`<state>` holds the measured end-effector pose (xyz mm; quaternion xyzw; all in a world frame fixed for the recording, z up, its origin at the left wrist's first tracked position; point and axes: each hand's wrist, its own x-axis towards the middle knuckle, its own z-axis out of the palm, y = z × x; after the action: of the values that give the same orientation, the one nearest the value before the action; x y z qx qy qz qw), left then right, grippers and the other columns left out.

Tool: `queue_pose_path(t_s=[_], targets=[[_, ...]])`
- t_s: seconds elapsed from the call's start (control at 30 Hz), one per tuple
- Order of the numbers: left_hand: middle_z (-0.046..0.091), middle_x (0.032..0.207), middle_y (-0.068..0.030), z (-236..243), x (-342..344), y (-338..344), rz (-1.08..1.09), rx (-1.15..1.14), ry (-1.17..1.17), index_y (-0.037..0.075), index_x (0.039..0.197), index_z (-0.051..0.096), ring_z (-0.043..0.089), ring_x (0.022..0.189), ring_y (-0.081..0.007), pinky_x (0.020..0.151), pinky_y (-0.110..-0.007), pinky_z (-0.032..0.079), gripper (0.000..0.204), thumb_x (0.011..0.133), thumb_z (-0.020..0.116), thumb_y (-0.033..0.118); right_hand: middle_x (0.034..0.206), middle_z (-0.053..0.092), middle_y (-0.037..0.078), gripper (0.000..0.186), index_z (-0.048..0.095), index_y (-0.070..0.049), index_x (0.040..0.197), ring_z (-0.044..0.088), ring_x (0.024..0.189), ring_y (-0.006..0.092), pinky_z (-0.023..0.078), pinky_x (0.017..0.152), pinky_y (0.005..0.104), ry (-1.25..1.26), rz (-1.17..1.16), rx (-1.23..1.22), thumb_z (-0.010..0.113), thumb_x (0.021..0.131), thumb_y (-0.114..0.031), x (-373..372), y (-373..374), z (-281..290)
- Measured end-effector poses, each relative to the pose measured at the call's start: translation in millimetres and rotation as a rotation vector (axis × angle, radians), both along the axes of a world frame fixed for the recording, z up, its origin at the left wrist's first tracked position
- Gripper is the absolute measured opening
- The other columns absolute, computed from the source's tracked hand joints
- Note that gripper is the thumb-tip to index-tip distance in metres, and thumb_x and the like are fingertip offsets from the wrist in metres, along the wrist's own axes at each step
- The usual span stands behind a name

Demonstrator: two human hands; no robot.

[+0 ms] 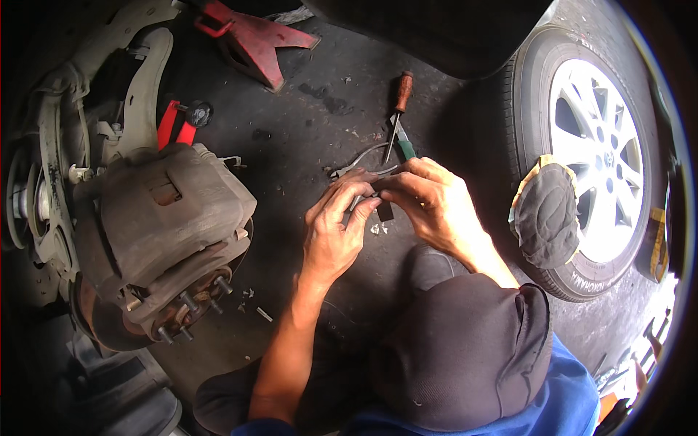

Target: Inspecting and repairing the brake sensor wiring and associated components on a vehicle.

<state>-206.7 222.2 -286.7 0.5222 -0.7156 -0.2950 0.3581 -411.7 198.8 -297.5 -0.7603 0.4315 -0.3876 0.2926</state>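
Observation:
My left hand point(336, 225) and my right hand point(436, 207) meet over the dark floor, fingertips pinched together. Between them is a small dark piece, mostly covered by the fingers, so its kind does not show. A short black strip point(385, 211) shows just below the fingertips. Beyond my hands lies a screwdriver point(405, 93) with an orange-red handle, its shaft pointing toward me. Beside the shaft is a tool with a green handle point(405, 147), partly hidden by my right hand. A curved grey piece point(358, 158) lies next to it.
At left a brake caliper point(174, 218) sits over a rusty disc with bare wheel studs point(190, 301). A red jack stand point(251, 47) is at the back. On the right is a wheel point(607, 160), with a dark quilted pad point(549, 214) against it. A small metal pin point(265, 315) lies on the floor.

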Motion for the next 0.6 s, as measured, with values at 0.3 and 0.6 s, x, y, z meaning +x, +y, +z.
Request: queue_pose_path(t_s=[0.3,0.6], targets=[[0.075,0.120,-0.0144,-16.9,-0.7,10.6,0.089,0.431,0.424,-0.002,0.115,0.066,0.072,0.117,-0.0226,0.097,-0.037,0.060,0.018,0.103,0.074,0.007,0.088,0.063,0.008,0.017,0.075,-0.006,0.100,0.065,0.080,0.0284,0.056,0.070,0.0405,-0.012,0.047,-0.067,0.083,0.086,-0.009,-0.4,-4.4,-0.2],[0.065,0.126,-0.0111,-17.4,-13.2,8.7,0.068,0.536,0.645,-0.001,0.127,0.054,0.066,0.121,-0.0194,0.106,-0.035,0.056,0.039,0.098,0.080,0.004,0.088,0.065,0.008,0.015,0.074,-0.004,0.101,0.066,0.079,0.0290,0.055,0.067,0.0397,-0.156,-0.100,-0.124,0.080,0.088,-0.003,7.9,2.7,-5.7]])
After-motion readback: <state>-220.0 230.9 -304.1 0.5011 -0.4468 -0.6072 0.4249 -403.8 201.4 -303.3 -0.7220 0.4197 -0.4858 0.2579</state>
